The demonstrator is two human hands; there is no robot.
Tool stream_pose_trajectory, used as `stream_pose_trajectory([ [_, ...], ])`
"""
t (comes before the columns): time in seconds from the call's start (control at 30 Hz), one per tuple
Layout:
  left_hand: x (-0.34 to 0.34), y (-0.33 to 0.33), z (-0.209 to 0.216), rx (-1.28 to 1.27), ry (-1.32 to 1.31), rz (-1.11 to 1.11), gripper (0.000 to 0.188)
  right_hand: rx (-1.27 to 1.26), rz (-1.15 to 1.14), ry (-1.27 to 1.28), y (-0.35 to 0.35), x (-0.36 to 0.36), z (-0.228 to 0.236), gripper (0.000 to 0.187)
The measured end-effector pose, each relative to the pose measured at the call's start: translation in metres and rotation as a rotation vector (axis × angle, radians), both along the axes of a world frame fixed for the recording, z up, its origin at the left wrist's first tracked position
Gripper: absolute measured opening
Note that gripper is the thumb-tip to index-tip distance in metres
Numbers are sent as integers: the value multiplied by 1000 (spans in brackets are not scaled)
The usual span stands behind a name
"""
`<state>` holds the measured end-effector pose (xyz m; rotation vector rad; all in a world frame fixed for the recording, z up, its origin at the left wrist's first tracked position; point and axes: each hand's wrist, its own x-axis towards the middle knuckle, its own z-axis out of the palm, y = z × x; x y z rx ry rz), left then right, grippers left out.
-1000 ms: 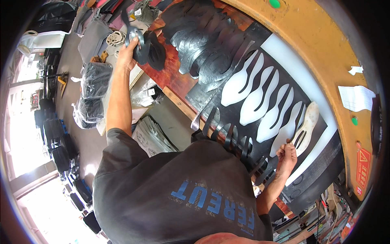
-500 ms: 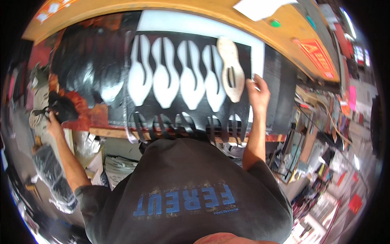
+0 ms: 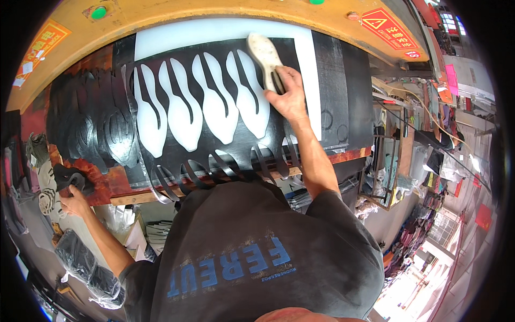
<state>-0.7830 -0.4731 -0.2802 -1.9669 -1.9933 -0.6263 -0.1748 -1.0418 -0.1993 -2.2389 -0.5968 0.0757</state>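
My right hand (image 3: 290, 95) is closed round the waist of a pale sole-shaped cutting die (image 3: 263, 51) with a slot in it. The die lies on a black sheet (image 3: 279, 121), to the right of a row of several sole-shaped cut-outs (image 3: 185, 123) that show white board below. Out at the left, my left hand (image 3: 76, 203) grips dark cut pieces (image 3: 74, 180) by their near edge; how many they are cannot be made out. More cut-outs in the sheet's near part (image 3: 225, 163) hang over the table edge by my shirt.
Across the far side runs a yellow machine beam (image 3: 214, 15) with green buttons and a red warning label. Cut black sheet (image 3: 102, 118) lies at the left. Pale stacked pieces (image 3: 48, 188) stand beyond my left hand, near a plastic-wrapped bundle (image 3: 86, 263). A metal rack (image 3: 378, 172) stands right.
My right hand has moved from the sheet's right edge onto the die and closed round it. My left hand still holds the dark pieces. The whole view has shifted.
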Motion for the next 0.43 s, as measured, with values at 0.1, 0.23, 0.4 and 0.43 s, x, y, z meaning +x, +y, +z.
stream_pose_trajectory([
  [0.1,-9,-17,18,7,4,-31,85,50,-34,-71,-24,-1,15,73],
  [0.23,-21,-56,23,-36,-81,-136,81,-70,-99,-185,-44,-8,28,71],
  [0.4,6,-71,32,-258,-437,-296,76,-109,-93,-236,-40,-19,1,74],
  [0.43,14,-69,35,-312,-444,-241,76,-286,-100,-257,-37,-21,-9,75],
])
